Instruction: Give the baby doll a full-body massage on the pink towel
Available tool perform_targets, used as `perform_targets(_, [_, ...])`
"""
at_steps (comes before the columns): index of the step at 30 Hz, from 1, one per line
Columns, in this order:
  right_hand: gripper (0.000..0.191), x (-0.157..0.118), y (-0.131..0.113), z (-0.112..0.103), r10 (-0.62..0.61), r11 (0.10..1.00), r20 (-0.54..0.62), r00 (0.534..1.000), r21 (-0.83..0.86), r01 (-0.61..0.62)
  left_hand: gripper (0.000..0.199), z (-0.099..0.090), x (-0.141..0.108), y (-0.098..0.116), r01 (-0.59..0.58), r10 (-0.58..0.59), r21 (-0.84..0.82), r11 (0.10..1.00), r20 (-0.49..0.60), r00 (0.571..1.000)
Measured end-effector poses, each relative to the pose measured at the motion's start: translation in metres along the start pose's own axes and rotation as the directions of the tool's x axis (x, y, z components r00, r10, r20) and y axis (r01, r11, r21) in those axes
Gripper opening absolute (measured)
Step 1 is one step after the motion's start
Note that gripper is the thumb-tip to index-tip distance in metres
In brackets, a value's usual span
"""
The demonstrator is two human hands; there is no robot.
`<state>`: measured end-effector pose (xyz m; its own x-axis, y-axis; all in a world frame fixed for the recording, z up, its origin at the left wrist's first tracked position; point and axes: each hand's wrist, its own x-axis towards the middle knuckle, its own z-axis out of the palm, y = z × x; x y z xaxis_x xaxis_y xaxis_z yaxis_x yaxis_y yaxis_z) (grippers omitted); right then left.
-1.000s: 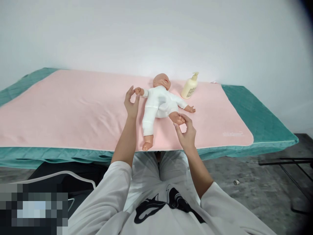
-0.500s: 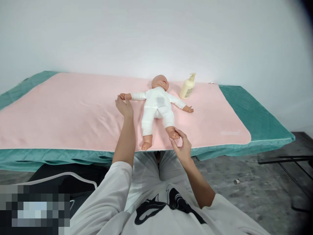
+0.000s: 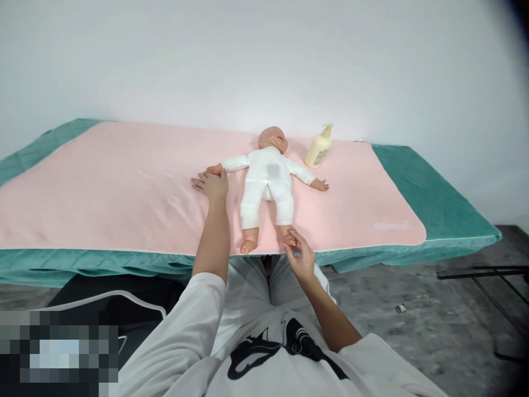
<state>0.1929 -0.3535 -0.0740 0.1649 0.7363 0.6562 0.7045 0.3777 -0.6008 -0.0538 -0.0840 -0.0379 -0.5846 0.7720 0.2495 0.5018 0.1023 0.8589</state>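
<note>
A baby doll [image 3: 268, 171] with white cloth body and limbs lies on its back on the pink mat [image 3: 136, 187], head toward the wall and feet at the near edge. My left hand [image 3: 211, 184] is open, its fingers spread just below the doll's small hand [image 3: 215, 169] on the left; I cannot tell whether they touch. My right hand [image 3: 302, 258] has its thumb and fingertips around the doll's foot [image 3: 289, 239] on the right. The other foot [image 3: 249, 242] rests on the mat, untouched.
A cream pump bottle [image 3: 319, 148] stands on the mat, right of the doll's head. Beneath the mat is a green padded cover [image 3: 433, 187]. A pale wall [image 3: 248, 60] rises behind. A dark metal frame [image 3: 479, 273] stands on the floor at right.
My left hand has let go of the doll's hand and spread its fingers. My right hand has moved left and down with the doll's foot, bringing that leg straighter and nearer the other.
</note>
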Motion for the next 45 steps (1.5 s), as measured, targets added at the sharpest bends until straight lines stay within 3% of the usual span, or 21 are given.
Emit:
perform_targets(9, [0.038,-0.002,0.002,0.000,0.015,1.000,0.017,1.000,0.007,-0.015,0.065,0.000,0.001,0.003,0.014,-0.009,0.090,0.996,-0.048,0.999])
perform_targets(14, [0.041,0.008,-0.005,-0.007,-0.010,1.000,-0.045,0.999,0.015,0.010,0.058,-0.007,0.000,0.009,-0.139,0.130,-0.163,0.977,-0.066,0.989])
perform_targets(21, [0.046,0.035,-0.017,-0.010,0.015,0.996,-0.121,0.993,0.092,-0.004,0.049,-0.017,-0.017,0.033,-0.399,0.374,-0.272,0.876,-0.139,0.917])
perform_targets(26, [0.045,0.055,-0.024,-0.007,0.041,0.990,-0.139,0.990,0.140,-0.021,0.045,-0.016,-0.031,0.044,-0.503,0.500,-0.330,0.799,-0.103,0.860])
perform_targets(30, [0.043,0.068,-0.024,-0.002,0.021,0.991,-0.152,0.988,0.134,0.000,0.044,-0.016,-0.034,0.048,-0.587,0.616,-0.355,0.728,-0.039,0.787])
perform_targets(36, [0.041,0.086,-0.020,0.005,0.001,0.991,-0.160,0.987,0.136,0.021,0.041,-0.013,-0.033,0.048,-0.608,0.681,-0.375,0.699,0.091,0.726])
perform_targets(45, [0.040,0.099,-0.012,0.009,0.017,0.990,-0.172,0.985,0.139,0.007,0.036,-0.008,-0.032,0.045,-0.656,0.727,-0.346,0.671,0.132,0.674])
